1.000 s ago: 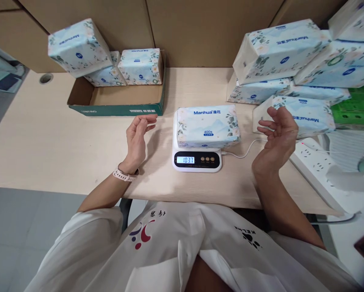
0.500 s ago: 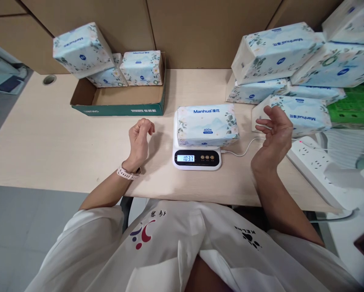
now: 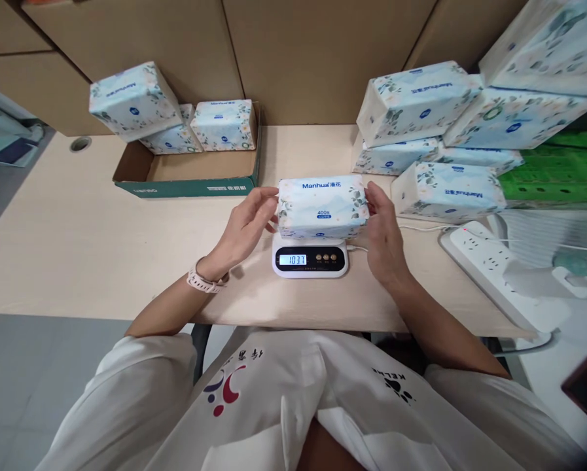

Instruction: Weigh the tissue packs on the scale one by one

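A pack of tissues [image 3: 322, 204] marked Manhua lies on the white digital kitchen scale [image 3: 310, 272], whose lit display reads 103.7. My left hand [image 3: 249, 226] is at the pack's left end, its fingers bent against that side. On the opposite end is my right hand [image 3: 385, 235], thumb side toward me and fingertips partly hidden behind the pack. Between them, the two hands grip the pack from its ends. Whether it has lifted off the scale at all, I cannot tell.
A shallow green cardboard box [image 3: 190, 189] at the back left holds several tissue packs [image 3: 226, 124]. More packs [image 3: 421, 101] are piled at the back right beside a green crate [image 3: 558, 171]. A white power strip [image 3: 494, 261] lies at the right, with a thin cable running to the scale.
Both hands have moved inward from the sides to the two ends of the tissue pack and taken hold of it. The display reading is the same. The view has shifted slightly.
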Demonstrator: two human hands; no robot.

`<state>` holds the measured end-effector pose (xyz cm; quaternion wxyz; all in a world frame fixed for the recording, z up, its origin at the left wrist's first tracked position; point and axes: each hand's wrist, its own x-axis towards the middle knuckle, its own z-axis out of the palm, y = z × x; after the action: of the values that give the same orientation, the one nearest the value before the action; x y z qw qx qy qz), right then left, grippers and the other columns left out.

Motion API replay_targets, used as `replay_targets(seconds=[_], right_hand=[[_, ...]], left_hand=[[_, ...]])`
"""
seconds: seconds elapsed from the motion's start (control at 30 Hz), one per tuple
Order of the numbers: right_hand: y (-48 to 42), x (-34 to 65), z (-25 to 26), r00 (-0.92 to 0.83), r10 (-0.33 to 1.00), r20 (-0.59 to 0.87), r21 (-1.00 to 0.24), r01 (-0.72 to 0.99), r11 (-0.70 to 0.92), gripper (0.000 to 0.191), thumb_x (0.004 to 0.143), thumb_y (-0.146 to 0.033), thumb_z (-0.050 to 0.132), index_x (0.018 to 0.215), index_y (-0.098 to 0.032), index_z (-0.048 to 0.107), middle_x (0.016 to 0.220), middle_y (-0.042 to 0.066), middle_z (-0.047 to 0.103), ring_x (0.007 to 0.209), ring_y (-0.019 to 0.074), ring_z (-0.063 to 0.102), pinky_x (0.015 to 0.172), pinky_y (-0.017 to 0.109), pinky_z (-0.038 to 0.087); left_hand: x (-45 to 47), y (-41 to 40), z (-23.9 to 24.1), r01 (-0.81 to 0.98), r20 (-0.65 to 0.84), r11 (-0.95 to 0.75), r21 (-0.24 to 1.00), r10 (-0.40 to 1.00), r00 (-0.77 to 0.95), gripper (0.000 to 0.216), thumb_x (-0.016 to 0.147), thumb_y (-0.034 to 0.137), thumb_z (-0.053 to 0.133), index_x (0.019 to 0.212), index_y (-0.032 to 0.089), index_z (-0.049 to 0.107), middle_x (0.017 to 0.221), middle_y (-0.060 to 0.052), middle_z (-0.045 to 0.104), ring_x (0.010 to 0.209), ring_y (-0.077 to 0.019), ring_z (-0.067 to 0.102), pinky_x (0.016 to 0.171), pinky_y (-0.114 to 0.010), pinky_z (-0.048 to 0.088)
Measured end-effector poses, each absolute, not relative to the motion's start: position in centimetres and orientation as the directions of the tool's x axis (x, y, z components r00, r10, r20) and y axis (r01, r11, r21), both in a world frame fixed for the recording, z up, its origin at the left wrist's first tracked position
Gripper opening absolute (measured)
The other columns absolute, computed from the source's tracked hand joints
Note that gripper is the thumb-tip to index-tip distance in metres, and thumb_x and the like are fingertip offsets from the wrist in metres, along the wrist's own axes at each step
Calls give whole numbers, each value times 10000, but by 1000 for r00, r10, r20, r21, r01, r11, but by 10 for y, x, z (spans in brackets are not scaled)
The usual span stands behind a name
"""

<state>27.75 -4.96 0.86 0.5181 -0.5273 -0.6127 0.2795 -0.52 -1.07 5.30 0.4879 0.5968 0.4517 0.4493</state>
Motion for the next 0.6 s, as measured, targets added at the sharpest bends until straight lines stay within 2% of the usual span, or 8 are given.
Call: replay_targets(seconds=[0.13, 0.23, 0.33, 0.4, 0.43, 0.5, 0.53, 0.6], right_hand=[[-53, 281, 17, 146, 895, 422, -821, 479, 309, 648, 1047, -703, 459, 1581, -349, 559, 1624, 90, 588, 1505, 319, 548, 1299, 657, 398], [-44, 306, 26, 314, 747, 586, -769, 508, 389, 587, 1084, -633, 437, 1567, -329, 574, 1587, 92, 590, 1511, 316, 551, 1298, 638, 407], [-21, 357, 36, 421, 472, 775, -629, 586, 510, 528, 1134, -577, 332, 1518, -330, 596, 1517, 64, 607, 1469, 272, 599, 1296, 583, 406], [0, 397, 40, 431, 326, 841, -540, 658, 525, 506, 1138, -577, 309, 1470, -338, 607, 1459, 44, 626, 1431, 235, 623, 1290, 544, 400], [10, 416, 41, 468, 287, 836, -547, 667, 506, 482, 1139, -551, 323, 1444, -321, 616, 1445, 51, 629, 1418, 219, 628, 1292, 515, 396], [28, 443, 40, 606, 283, 744, -665, 628, 405, 394, 1138, -423, 363, 1359, -264, 647, 1396, 80, 644, 1359, 199, 654, 1289, 471, 400], [34, 452, 37, 682, 298, 668, -743, 584, 328, 351, 1130, -348, 379, 1300, -235, 664, 1353, 95, 658, 1319, 198, 668, 1281, 463, 409], [41, 460, 29, 776, 337, 533, -845, 508, 167, 298, 1101, -244, 412, 1205, -201, 688, 1278, 112, 685, 1259, 215, 678, 1256, 469, 432]], left_hand=[[19, -6, 61, 79, 38, -64, 995, 954, 296, 640, 958, 625, 755, 1428, 198, 679, 1160, -130, 816, 917, -258, 787, 780, -418, 678], [59, 6, 68, -6, 106, -112, 994, 918, 381, 636, 955, 597, 782, 1478, 258, 654, 1342, -120, 788, 1145, -327, 801, 934, -497, 697], [117, 28, 84, -31, 237, -251, 967, 854, 463, 516, 964, 628, 754, 1340, 276, 731, 1519, -52, 708, 1450, -372, 670, 1123, -532, 637], [158, 44, 96, 58, 271, -356, 933, 798, 539, 584, 1003, 728, 581, 1161, 201, 776, 1643, 7, 609, 1570, -391, 529, 1149, -490, 568], [177, 51, 100, 116, 261, -396, 911, 771, 580, 720, 1004, 788, 440, 1052, 154, 777, 1678, 44, 561, 1584, -416, 476, 1119, -464, 542], [207, 59, 103, 230, 202, -433, 871, 744, 637, 888, 973, 822, 230, 922, 106, 752, 1678, 85, 528, 1555, -432, 458, 1057, -442, 517], [217, 61, 101, 279, 160, -427, 860, 746, 646, 871, 973, 806, 235, 945, 111, 759, 1662, 81, 545, 1532, -417, 492, 1056, -431, 517], [226, 63, 92, 338, 81, -379, 861, 760, 644, 676, 1013, 716, 436, 1199, 157, 765, 1652, 4, 582, 1501, -358, 582, 1106, -418, 533]])
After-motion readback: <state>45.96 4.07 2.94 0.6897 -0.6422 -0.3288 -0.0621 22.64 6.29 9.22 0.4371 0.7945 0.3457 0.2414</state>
